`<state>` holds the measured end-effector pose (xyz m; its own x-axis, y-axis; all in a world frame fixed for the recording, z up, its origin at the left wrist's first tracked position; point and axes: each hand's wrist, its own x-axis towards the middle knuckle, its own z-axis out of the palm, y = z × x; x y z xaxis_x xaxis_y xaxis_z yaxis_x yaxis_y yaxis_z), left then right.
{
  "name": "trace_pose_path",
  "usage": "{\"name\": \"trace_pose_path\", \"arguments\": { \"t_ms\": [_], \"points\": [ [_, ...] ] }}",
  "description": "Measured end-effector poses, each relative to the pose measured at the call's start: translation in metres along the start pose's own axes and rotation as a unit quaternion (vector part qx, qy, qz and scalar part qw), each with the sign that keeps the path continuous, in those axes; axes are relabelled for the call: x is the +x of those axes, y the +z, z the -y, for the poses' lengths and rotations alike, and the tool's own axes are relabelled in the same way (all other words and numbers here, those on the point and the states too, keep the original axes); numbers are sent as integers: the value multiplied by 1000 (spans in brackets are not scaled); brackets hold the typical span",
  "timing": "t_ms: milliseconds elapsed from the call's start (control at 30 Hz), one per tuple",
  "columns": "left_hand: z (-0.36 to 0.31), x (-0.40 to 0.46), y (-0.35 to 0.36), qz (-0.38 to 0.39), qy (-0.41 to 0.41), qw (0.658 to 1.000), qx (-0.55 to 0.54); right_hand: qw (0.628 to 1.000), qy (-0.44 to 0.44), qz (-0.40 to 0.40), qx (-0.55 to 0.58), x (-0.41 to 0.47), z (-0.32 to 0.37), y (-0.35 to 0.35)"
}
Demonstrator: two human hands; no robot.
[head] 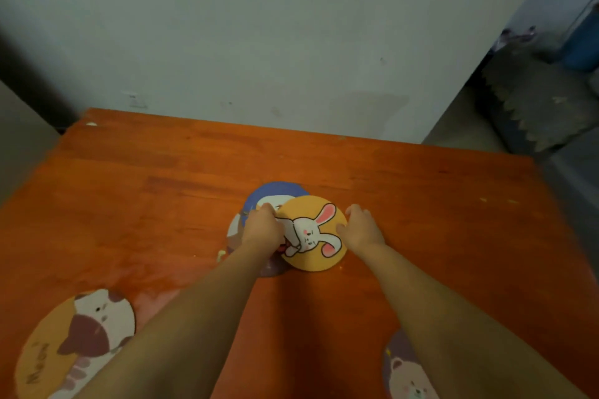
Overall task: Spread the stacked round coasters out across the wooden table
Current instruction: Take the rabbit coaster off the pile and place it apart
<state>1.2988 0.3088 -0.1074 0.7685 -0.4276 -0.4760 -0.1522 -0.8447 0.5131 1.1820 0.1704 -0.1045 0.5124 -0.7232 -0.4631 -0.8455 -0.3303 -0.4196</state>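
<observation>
The stack (278,230) sits mid-table (421,197), already fanned: a yellow rabbit coaster (316,233) lies on top and slid to the right, a blue coaster (275,193) peeks out behind it toward the wall, and more discs show at the left and near edges under the left hand (263,230). Two coasters already lie apart at the near edge, a cat coaster (77,343) at the left corner and a bear coaster (405,372) at the right, partly hidden by the right forearm.

The relation that matters: the rabbit coaster lies between the two hands, its centre just right of the left hand and just left of the right hand (363,228). The right hand touches its right rim, fingers curled loosely over the edge, thumb toward the disc; it looks like a light hooking contact, not a closed pinch, though the fingertips are too small to tell for certain. The left hand is curled down on the stack's left part, apparently pinning the lower discs; whether it pinches one I cannot tell.

A round disc has no long axis, so direction is free. The open wood lies to the right and far right, on the right hand's side, so that hand is the better placed to drag the rabbit coaster out while the left holds the rest
</observation>
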Motion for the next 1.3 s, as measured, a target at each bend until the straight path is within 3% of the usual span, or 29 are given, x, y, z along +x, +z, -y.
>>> {"name": "trace_pose_path", "arguments": {
  "t_ms": [233, 400, 633, 1000, 1300],
  "points": [
    [1, 25, 7, 23, -39, 998, -52, 993, 112, -30, 38, 19, 13, 17],
    [-8, 29, 0, 46, -50, 995, -76, 993, 83, -24, 83, 24, 6, 3],
    [-62, -4, 5, 75, 16, 984, -161, 978, 84, -113, 151, 0, -37, -28],
    [-189, -143, 110, 177, 117, 958, -196, 940, 122, -243, 207, -101, -225, -142],
    [-251, -262, 231, 158, 106, 959, -212, 938, 94, -247, 225, -166, -381, -205]
  ]
}}
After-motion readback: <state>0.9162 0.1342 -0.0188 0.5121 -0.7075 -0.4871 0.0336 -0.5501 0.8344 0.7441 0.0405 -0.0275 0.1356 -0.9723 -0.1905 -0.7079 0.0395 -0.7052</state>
